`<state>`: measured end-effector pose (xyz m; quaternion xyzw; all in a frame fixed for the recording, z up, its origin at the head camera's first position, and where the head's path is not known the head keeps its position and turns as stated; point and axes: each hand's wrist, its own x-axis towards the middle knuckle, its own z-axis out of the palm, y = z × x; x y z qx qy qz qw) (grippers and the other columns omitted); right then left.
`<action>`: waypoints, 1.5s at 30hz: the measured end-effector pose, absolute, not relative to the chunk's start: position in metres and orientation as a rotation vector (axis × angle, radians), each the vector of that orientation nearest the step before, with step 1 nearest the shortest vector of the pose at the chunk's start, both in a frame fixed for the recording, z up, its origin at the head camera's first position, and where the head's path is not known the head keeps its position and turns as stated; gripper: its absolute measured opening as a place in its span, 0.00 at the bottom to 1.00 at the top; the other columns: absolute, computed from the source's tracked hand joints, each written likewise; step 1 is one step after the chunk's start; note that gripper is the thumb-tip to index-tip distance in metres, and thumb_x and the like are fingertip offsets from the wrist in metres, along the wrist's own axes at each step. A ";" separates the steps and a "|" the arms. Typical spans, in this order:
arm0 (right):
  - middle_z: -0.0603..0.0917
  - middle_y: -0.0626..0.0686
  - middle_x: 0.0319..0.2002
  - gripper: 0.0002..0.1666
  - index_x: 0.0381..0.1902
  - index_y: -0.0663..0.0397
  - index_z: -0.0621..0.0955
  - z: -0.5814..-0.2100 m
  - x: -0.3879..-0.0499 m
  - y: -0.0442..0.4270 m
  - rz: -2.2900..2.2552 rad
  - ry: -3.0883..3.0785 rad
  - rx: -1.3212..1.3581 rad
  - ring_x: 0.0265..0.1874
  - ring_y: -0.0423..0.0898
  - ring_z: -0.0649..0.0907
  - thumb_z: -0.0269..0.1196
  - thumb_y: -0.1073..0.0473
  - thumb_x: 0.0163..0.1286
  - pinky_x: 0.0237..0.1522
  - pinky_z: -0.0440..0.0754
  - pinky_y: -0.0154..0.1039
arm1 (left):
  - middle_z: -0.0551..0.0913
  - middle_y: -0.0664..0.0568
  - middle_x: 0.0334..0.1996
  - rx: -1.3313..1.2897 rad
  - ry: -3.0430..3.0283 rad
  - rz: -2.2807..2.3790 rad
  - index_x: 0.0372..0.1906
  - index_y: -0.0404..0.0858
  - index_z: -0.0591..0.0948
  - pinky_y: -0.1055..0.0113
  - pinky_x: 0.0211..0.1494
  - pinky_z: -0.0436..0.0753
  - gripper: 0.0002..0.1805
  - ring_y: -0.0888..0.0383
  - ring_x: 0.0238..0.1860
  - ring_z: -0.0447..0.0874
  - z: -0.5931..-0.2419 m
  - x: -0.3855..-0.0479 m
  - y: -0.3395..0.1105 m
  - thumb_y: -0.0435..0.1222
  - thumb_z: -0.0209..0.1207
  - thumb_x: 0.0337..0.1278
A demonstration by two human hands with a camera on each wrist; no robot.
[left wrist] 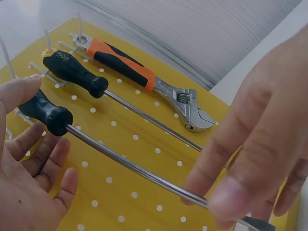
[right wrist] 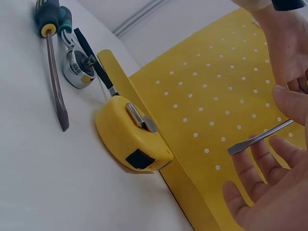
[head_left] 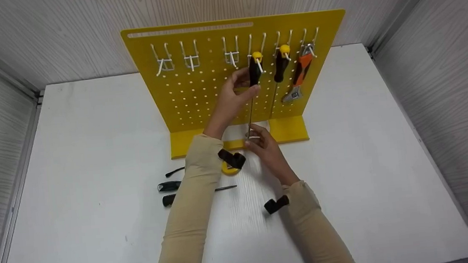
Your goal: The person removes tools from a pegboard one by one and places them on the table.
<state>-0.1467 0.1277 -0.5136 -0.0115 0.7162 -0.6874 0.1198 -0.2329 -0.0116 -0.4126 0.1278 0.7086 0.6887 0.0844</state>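
The screwdriver [head_left: 255, 77] is slanted lengthwise, tip [right wrist: 238, 147] down, near and slightly left. Its handle [left wrist: 57, 119] is held by the left hand [head_left: 232, 96], its shaft [left wrist: 130, 164] pinched by the right hand [head_left: 268, 150].

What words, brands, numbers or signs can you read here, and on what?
"deli": black screwdriver handle with yellow end, beside the orange-and-black adjustable wrench.
Held black-handled screwdriver's steel shaft: marks too small to read.
Pale strip atop the yellow pegboard: marks also too small.
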 end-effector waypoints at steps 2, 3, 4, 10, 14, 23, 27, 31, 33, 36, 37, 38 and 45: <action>0.71 0.64 0.63 0.33 0.71 0.54 0.63 -0.513 -0.143 0.126 -1.994 2.113 -0.056 0.59 0.52 0.76 0.59 0.59 0.70 0.63 0.73 0.44 | 0.74 0.46 0.59 0.387 2.127 2.059 0.68 0.39 0.66 0.65 0.63 0.72 0.32 0.56 0.58 0.72 -0.412 -0.233 -0.012 0.41 0.61 0.61; 0.71 0.64 0.62 0.33 0.71 0.53 0.64 -0.513 -0.141 0.125 -1.991 2.116 -0.066 0.58 0.52 0.76 0.59 0.59 0.70 0.62 0.74 0.43 | 0.74 0.46 0.58 0.384 2.127 2.061 0.68 0.39 0.67 0.65 0.63 0.72 0.31 0.55 0.57 0.72 -0.411 -0.234 -0.012 0.40 0.61 0.61; 0.71 0.65 0.62 0.33 0.70 0.54 0.64 -0.513 -0.140 0.125 -1.992 2.119 -0.077 0.57 0.52 0.76 0.59 0.60 0.70 0.60 0.75 0.42 | 0.74 0.45 0.58 0.381 2.123 2.064 0.68 0.39 0.67 0.65 0.62 0.73 0.31 0.55 0.57 0.73 -0.411 -0.233 -0.012 0.40 0.61 0.61; 0.72 0.68 0.59 0.31 0.68 0.54 0.67 -0.509 -0.131 0.123 -2.017 2.130 -0.107 0.51 0.48 0.79 0.61 0.62 0.69 0.52 0.77 0.32 | 0.75 0.45 0.56 0.371 2.100 2.089 0.67 0.39 0.67 0.64 0.56 0.77 0.30 0.54 0.55 0.74 -0.410 -0.231 -0.011 0.39 0.61 0.60; 0.72 0.69 0.57 0.30 0.66 0.55 0.68 -0.506 -0.123 0.123 -2.063 2.121 -0.134 0.48 0.45 0.79 0.62 0.61 0.68 0.51 0.77 0.32 | 0.76 0.45 0.54 0.384 2.085 2.120 0.66 0.38 0.69 0.64 0.56 0.78 0.29 0.55 0.53 0.75 -0.410 -0.229 -0.011 0.38 0.61 0.60; 0.77 0.71 0.48 0.24 0.62 0.59 0.71 -0.506 -0.109 0.125 -2.125 2.114 -0.119 0.38 0.42 0.81 0.60 0.65 0.68 0.42 0.82 0.33 | 0.80 0.48 0.44 0.365 1.997 2.226 0.61 0.36 0.72 0.53 0.56 0.77 0.24 0.58 0.44 0.78 -0.412 -0.221 -0.011 0.35 0.61 0.60; 0.80 0.65 0.44 0.25 0.62 0.56 0.72 -0.506 -0.107 0.126 -2.101 2.123 -0.100 0.35 0.43 0.82 0.58 0.68 0.67 0.40 0.83 0.35 | 0.80 0.48 0.43 0.372 2.016 2.227 0.60 0.35 0.73 0.50 0.56 0.77 0.24 0.59 0.41 0.78 -0.412 -0.220 -0.011 0.34 0.62 0.59; 0.81 0.57 0.41 0.25 0.61 0.55 0.73 -0.506 -0.105 0.128 -2.064 2.160 -0.079 0.33 0.43 0.82 0.58 0.69 0.66 0.38 0.84 0.35 | 0.80 0.48 0.42 0.377 2.036 2.216 0.60 0.35 0.74 0.54 0.54 0.78 0.24 0.60 0.40 0.77 -0.410 -0.218 -0.011 0.33 0.62 0.59; 0.81 0.56 0.39 0.25 0.61 0.56 0.73 -0.506 -0.103 0.128 -2.057 2.174 -0.082 0.32 0.44 0.82 0.58 0.69 0.66 0.37 0.84 0.35 | 0.80 0.49 0.42 0.379 2.042 2.214 0.60 0.34 0.74 0.60 0.51 0.79 0.24 0.60 0.40 0.77 -0.409 -0.218 -0.010 0.33 0.62 0.59; 0.82 0.55 0.37 0.24 0.61 0.55 0.74 -0.506 -0.100 0.129 -2.056 2.188 -0.095 0.30 0.43 0.82 0.59 0.68 0.67 0.35 0.83 0.34 | 0.80 0.48 0.41 0.379 2.050 2.213 0.60 0.33 0.74 0.68 0.46 0.78 0.23 0.60 0.39 0.76 -0.407 -0.216 -0.011 0.33 0.62 0.59; 0.82 0.55 0.37 0.24 0.61 0.55 0.74 -0.506 -0.099 0.129 -2.057 2.194 -0.101 0.29 0.43 0.81 0.59 0.68 0.67 0.35 0.83 0.34 | 0.80 0.48 0.41 0.375 2.050 2.214 0.59 0.33 0.74 0.69 0.45 0.77 0.23 0.60 0.39 0.76 -0.406 -0.215 -0.011 0.33 0.62 0.59; 0.82 0.54 0.36 0.24 0.61 0.55 0.74 -0.506 -0.098 0.130 -2.057 2.201 -0.108 0.28 0.42 0.81 0.59 0.68 0.67 0.34 0.82 0.33 | 0.80 0.48 0.41 0.371 2.050 2.214 0.59 0.33 0.75 0.70 0.45 0.77 0.23 0.60 0.39 0.76 -0.405 -0.214 -0.010 0.33 0.62 0.58; 0.80 0.50 0.33 0.23 0.60 0.55 0.76 -0.505 -0.094 0.134 -2.062 2.259 -0.150 0.25 0.41 0.79 0.61 0.66 0.67 0.31 0.80 0.32 | 0.80 0.49 0.41 0.372 2.019 2.198 0.60 0.34 0.74 0.64 0.49 0.78 0.24 0.59 0.39 0.77 -0.401 -0.208 -0.009 0.33 0.63 0.59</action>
